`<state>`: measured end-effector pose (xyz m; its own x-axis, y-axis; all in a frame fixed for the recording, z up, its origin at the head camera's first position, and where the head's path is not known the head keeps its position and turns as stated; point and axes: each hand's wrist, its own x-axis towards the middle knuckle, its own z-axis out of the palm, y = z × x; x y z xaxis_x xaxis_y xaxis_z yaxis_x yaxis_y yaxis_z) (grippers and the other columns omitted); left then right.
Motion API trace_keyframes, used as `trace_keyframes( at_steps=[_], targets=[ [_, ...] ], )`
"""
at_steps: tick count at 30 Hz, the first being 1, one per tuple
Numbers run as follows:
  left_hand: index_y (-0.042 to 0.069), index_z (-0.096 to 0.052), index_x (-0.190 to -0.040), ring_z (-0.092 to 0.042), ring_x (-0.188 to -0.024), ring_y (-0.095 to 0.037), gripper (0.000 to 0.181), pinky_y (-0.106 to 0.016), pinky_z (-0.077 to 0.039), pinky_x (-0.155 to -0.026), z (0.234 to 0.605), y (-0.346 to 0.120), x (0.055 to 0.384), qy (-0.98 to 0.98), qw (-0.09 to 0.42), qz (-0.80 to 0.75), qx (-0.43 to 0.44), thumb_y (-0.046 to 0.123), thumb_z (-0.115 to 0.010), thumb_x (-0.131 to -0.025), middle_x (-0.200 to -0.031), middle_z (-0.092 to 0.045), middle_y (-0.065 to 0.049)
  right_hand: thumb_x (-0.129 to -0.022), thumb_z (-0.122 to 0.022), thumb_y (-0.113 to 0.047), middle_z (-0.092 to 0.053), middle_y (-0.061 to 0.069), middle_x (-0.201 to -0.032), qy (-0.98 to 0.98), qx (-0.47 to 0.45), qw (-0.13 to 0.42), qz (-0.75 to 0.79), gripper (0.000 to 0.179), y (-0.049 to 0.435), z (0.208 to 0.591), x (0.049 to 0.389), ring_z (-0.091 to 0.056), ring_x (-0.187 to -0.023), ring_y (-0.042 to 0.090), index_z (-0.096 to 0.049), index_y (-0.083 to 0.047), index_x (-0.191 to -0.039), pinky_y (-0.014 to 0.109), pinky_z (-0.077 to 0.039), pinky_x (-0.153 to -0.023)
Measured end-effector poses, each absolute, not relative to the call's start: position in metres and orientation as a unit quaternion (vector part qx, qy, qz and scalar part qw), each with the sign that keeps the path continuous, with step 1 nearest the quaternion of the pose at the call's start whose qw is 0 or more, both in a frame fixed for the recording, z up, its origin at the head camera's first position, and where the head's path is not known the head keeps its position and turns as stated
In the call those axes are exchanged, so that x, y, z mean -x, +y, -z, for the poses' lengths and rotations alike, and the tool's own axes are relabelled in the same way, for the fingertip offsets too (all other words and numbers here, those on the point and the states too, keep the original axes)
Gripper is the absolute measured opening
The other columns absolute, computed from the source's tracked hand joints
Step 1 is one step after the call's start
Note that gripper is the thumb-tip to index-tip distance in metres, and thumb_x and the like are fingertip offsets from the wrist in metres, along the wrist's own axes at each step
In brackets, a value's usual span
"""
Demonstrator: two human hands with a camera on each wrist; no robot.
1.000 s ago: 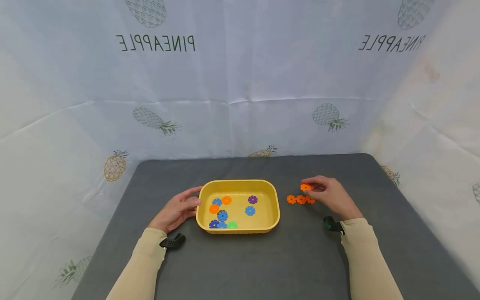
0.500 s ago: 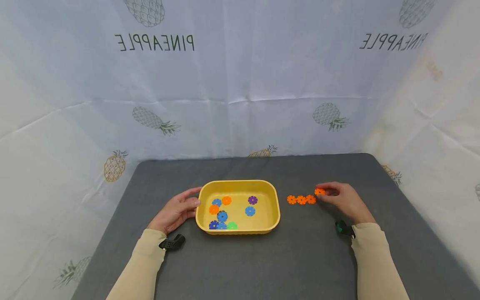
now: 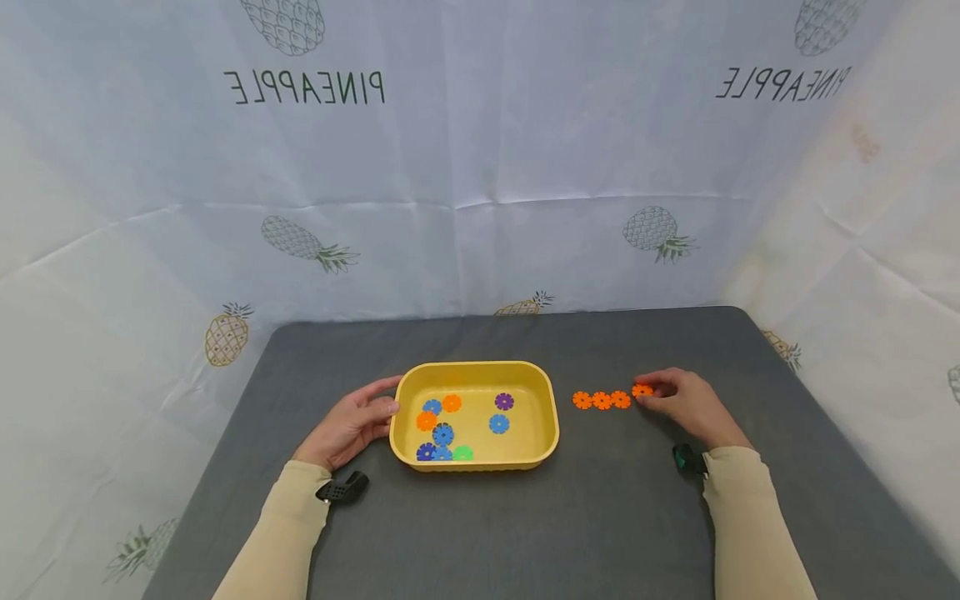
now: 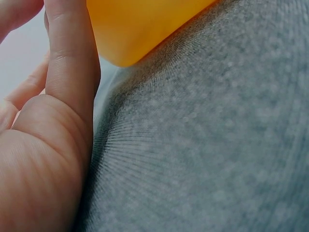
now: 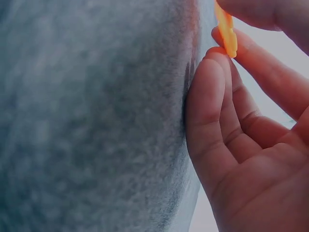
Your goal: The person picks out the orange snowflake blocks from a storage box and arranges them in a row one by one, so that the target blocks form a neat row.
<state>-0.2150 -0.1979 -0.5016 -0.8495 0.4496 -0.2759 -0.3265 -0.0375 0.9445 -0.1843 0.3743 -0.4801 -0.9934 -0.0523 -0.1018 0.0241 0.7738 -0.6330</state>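
Note:
In the head view my right hand (image 3: 688,407) pinches an orange snowflake-shaped plastic disc (image 3: 642,390) between thumb and fingers, low over the table. The right wrist view shows that disc (image 5: 228,31) edge-on, the other fingers curled below it. Just left of the hand, three like orange discs (image 3: 602,401) lie in a row, side by side. My left hand (image 3: 351,429) holds the left wall of a yellow plastic tray (image 3: 480,465), thumb at the rim and fingers along the outside. A corner of the tray (image 4: 130,34) appears in the left wrist view.
Inside the tray lie several discs: blue ones (image 3: 499,424), orange ones (image 3: 452,403), a purple one (image 3: 504,402) and a green one (image 3: 462,452). A dark grey table (image 3: 480,533) carries everything. A white pineapple-print cloth (image 3: 480,150) hangs behind it and at the sides.
My right hand has carried the orange disc rightward and lowered it to the right end of the row, uncovering the third disc. My left hand and the tray stay in place.

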Motion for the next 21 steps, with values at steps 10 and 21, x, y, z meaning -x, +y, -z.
trace_keyframes(
  at_steps=[10,21],
  targets=[
    [0.011,-0.031,-0.169,-0.078,-0.102,-0.019,0.070,-0.033,-0.065,-0.095,0.5013,-0.1977,0.2154,0.641,0.268,-0.718,-0.049,0.017,-0.066,-0.109,-0.127,-0.077,-0.007,-0.099,-0.080,-0.026,-0.069,0.014,-0.120,0.947,0.013,0.060,0.316,0.040,0.3704,0.4785,0.1845,-0.060,-0.095,0.023,-0.075,-0.008,-0.135,0.034,-0.053,-0.078],
    [0.011,-0.032,-0.169,-0.078,-0.101,-0.019,0.070,-0.034,-0.065,-0.095,0.5034,-0.1976,0.2168,0.640,0.270,-0.718,-0.042,0.017,-0.067,-0.109,-0.125,-0.077,-0.007,-0.098,-0.081,-0.026,-0.069,0.015,-0.120,0.950,0.003,0.063,0.305,0.041,0.3663,0.4812,0.1889,-0.061,-0.098,0.024,-0.075,-0.008,-0.134,0.034,-0.052,-0.079]
  ],
)
